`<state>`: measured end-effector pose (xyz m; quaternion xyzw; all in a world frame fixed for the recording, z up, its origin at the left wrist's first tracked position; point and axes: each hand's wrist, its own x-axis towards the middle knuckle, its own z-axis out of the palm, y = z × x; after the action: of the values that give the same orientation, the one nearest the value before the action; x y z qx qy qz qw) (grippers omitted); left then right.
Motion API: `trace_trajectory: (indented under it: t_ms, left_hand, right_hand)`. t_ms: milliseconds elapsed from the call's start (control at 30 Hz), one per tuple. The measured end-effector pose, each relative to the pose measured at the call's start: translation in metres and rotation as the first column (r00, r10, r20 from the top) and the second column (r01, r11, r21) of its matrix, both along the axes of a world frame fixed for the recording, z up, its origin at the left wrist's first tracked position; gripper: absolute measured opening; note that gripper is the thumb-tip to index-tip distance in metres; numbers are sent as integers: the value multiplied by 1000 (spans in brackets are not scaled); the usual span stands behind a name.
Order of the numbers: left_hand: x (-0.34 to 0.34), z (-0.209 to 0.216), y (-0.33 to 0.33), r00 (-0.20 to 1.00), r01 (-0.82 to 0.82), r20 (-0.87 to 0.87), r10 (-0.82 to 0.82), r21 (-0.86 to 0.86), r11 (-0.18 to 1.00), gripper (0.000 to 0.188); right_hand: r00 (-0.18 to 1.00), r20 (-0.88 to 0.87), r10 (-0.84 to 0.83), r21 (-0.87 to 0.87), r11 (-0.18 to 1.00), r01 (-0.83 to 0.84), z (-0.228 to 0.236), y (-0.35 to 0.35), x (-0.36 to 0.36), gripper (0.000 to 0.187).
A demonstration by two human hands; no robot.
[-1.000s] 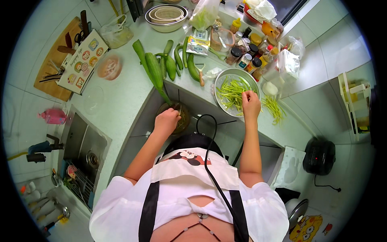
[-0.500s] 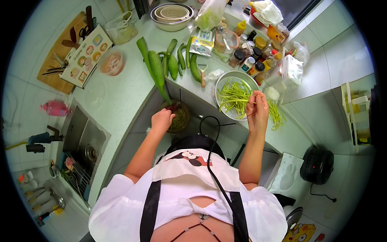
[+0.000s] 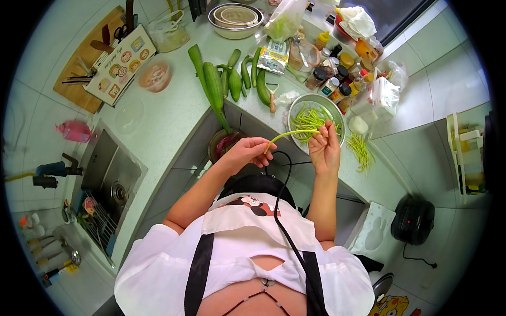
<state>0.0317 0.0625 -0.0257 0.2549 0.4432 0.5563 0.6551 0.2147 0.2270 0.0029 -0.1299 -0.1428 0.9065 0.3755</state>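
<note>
A long thin green vegetable stem (image 3: 287, 133) is stretched in a curve between my two hands. My left hand (image 3: 249, 154) pinches its lower end in front of the cabinet opening. My right hand (image 3: 324, 150) grips the other end over the near edge of a round metal bowl (image 3: 317, 97). Inside that bowl lies a heap of cut green stem pieces (image 3: 310, 117). More loose stems (image 3: 360, 151) rest on the counter to the right of the bowl. Below the counter corner is a round bin (image 3: 215, 146), partly hidden by my left hand.
Large green gourds (image 3: 213, 87) hang over the counter corner, beside a peeler (image 3: 272, 100). Jars and bottles (image 3: 337, 79) crowd the back right. A sink (image 3: 113, 181) is at left, a black appliance (image 3: 414, 220) at right. A black cable (image 3: 278, 203) hangs before my apron.
My left hand has come up from the bin and moved right to the stem. My right hand has shifted slightly left and down. The view has turned a little.
</note>
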Motion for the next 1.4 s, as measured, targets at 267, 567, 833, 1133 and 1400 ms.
trace_trajectory:
  t_ms: [267,567,833,1133,1400]
  left_hand:
    - [10,7,-3,949,-136,-274,159,103,985,20]
    - [14,12,3,157,-233,-882,445,405,884,10]
    - [0,17,-4,-130,-156,-871,474,490,858,6]
    - [1,23,-6,-132,-56,-865,484,494,868,8]
    - [9,26,-3,-111,-153,-782,613,623,767,6]
  right_hand:
    - [1000,13,-20,-157,987,22,-7,2,5,31]
    - [836,472,-279,730,655,-193,42,-35,5,37]
    - [268,77,-960,943,-17,-331,40,-41,-17,41]
    - [602,135,-787,693,-359,-625,21,-46,-42,15]
    - [623,242,-744,843,-157,-515,15,-54,-46,8]
